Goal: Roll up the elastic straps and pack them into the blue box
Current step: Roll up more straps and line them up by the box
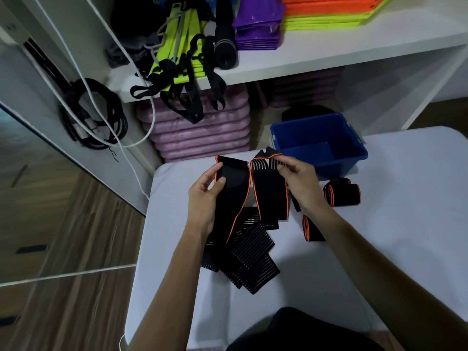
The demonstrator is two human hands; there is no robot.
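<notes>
I see both hands raised over the middle of the white desk (405, 224), stretching one long black elastic strap with orange edging (269, 188) between them. My left hand (202, 198) grips one end, thumb pressed on its face and fingers curled behind. My right hand (301, 183) pinches the other end at its top edge, where grey ribbing shows. The strap's middle sags onto a loose heap of black grey-striped strap lengths (245, 254) lying on the desk; I cannot tell whether that heap is part of the same strap or separate ones.

My right forearm hides part of a rolled black and orange strap (312, 230) on the desk, and a second rolled strap (343, 191) lies just beyond it, near the blue plastic box (319, 140). The box stands open at the far edge of the desk, its visible floor bare; its near wall is partly hidden by my right hand.

The desk's right side and near-left area are open. Its near edge is cut off by a dark shape (304, 330) at the bottom of the frame, which I cannot identify.

Behind the desk, a white shelf (329, 57) carries neon yellow and black straps (182, 62), purple packets (258, 29) and orange and yellow flat stacks (329, 13). I can read no writing anywhere.
</notes>
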